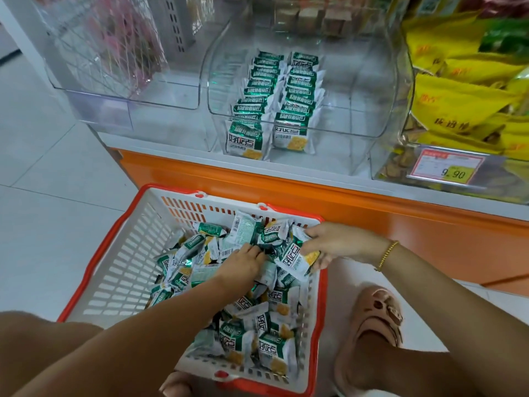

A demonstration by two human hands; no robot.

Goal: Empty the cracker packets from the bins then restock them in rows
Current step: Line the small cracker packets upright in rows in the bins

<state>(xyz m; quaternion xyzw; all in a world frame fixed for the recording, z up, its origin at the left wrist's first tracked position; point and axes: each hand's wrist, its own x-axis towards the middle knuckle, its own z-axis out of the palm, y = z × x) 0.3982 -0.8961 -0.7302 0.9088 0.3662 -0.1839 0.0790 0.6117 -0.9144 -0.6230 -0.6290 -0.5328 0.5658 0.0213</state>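
Head view: right hand [340, 242] pinches green-white foil cracker packet [292, 260]; left hand [243, 265] fingers together, flat on packet pile [249, 333]. Likely light, slippery, brittle inside; hold sealed edges.

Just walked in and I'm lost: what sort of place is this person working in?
Most likely a small shop's snack aisle. A clear display bin holds cracker packets in rows, a price tag reading 9.90 hangs on the neighbouring bin, and a plastic shopping basket of loose packets sits on the floor.

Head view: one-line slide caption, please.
Left hand rests on loose cracker packets in the basket, right hand grips one packet; two rows stand in the clear bin.
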